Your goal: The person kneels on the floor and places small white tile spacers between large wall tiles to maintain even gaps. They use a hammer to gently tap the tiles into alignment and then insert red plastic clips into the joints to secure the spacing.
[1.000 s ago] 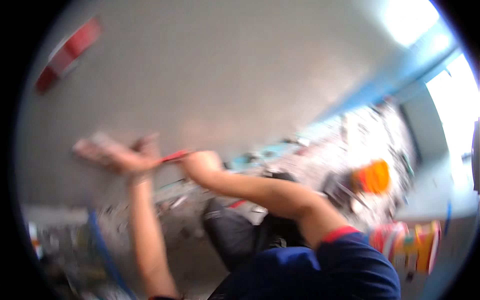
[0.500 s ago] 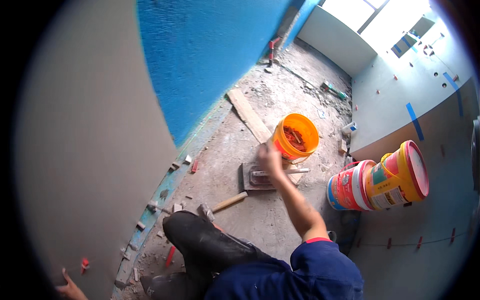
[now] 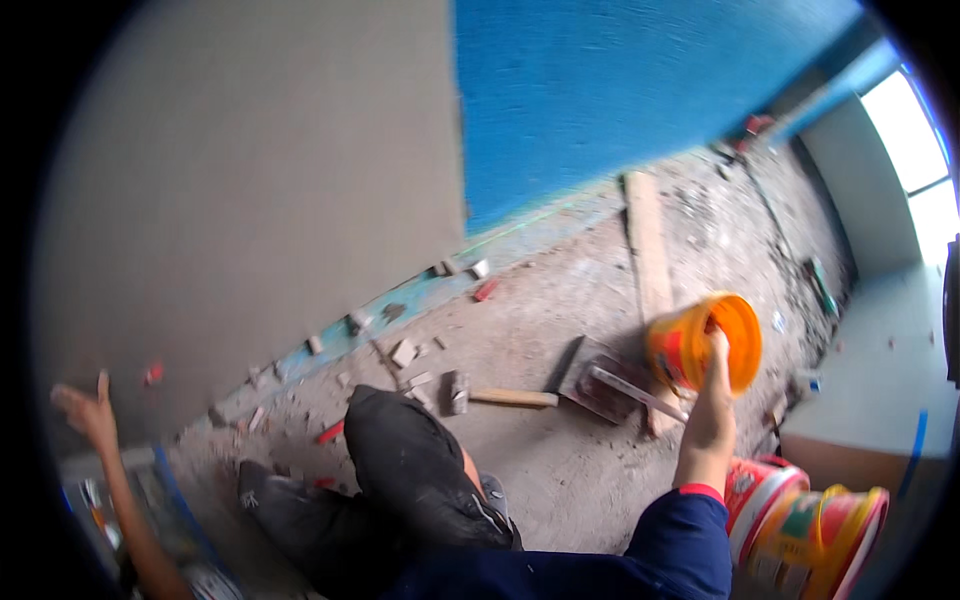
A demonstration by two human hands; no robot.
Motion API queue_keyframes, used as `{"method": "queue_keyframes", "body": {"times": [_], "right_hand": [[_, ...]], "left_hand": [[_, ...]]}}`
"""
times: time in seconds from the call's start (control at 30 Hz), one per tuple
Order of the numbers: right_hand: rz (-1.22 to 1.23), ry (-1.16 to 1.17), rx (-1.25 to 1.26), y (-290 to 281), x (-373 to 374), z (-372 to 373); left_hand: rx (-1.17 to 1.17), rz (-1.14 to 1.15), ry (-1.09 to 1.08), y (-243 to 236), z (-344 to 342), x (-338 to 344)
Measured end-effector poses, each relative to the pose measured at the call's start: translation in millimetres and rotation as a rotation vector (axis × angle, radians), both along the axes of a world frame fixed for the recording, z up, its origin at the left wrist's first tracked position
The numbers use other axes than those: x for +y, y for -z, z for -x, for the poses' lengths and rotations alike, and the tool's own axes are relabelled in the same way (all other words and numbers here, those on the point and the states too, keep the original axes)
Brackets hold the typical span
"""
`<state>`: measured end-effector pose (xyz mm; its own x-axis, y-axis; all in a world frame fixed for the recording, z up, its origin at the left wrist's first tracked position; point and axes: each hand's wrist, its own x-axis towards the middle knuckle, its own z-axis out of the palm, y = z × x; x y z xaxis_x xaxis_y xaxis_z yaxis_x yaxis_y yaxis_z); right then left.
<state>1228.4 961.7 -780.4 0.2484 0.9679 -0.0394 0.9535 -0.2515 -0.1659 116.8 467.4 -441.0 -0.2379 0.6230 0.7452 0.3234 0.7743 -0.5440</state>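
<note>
My right hand (image 3: 718, 350) reaches into the mouth of an orange bucket (image 3: 678, 347) standing on the floor. Its fingers are hidden or blurred there, so their grip does not show. Some red pieces show inside beside the hand. At the far left my left hand (image 3: 90, 412) is open, thumb and fingers stretched, against the large grey wall tile (image 3: 270, 190). A small red clip (image 3: 153, 373) sticks out from the tile near it.
A trowel (image 3: 608, 385) and a hammer (image 3: 500, 397) lie before my knee. A wooden board (image 3: 648, 240) runs behind the bucket. Rubble and tile scraps line the wall's foot. Two stacked buckets (image 3: 800, 540) lie at the lower right. Beyond the tile stands a blue wall (image 3: 600, 90).
The view has swung left, so everything sits further right. My right hand has gone from beside the bucket into its mouth. More of my left hand and arm shows.
</note>
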Motion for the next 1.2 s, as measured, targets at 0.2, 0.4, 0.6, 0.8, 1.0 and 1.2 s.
{"method": "queue_keyframes", "body": {"times": [0.2,0.4,0.6,0.8,1.0,1.2], "right_hand": [[0.029,0.104,0.055,5,13,3],[-0.095,0.134,0.121,-5,18,-31],[-0.438,0.252,0.53,-44,8,9],[0.253,-0.175,1.376,-136,-67,364],[0.993,-0.644,1.28,-112,-182,678],[1.093,-0.486,1.213,-6,-279,831]], "left_hand": [[-0.122,-0.071,0.026,5,-43,-2],[-0.182,-0.041,0.027,-6,-80,8],[-0.5,-0.271,-0.028,-17,-112,38],[-0.52,-0.356,0.066,13,-106,21],[-0.512,-0.608,0.466,69,-74,23],[-0.43,-0.959,0.518,194,-30,18]]}}
